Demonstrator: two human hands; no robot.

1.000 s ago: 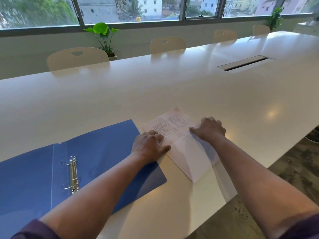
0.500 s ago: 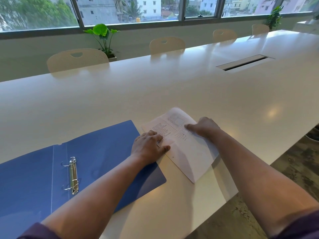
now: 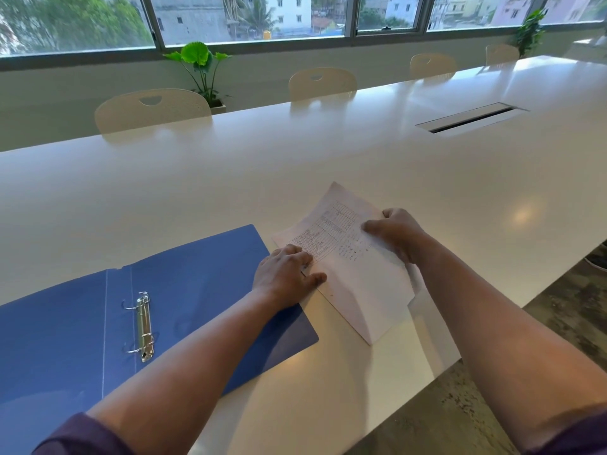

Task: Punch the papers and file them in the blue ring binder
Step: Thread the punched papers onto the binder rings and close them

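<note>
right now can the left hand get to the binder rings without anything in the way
Probably yes. The left hand rests on the papers beside the open blue ring binder, and nothing lies on the cover between it and the rings.

Daylight scene, bright overall, light coming from the windows (image 3: 295,18) along the far wall. Glossy white table (image 3: 230,178) mirrors the windows and chair backs as pale streaks at its far edge; one round warm glare spot (image 3: 522,214) on the right side. Soft shadows fall toward the camera under both forearms and beneath the lifted papers (image 3: 348,257). Wide-angle distortion: table edge and window frame bow, arms stretch large at the bottom corners. Focus decent in the centre, print on the papers too soft to read; outdoor view slightly washed out, hazy.
</note>
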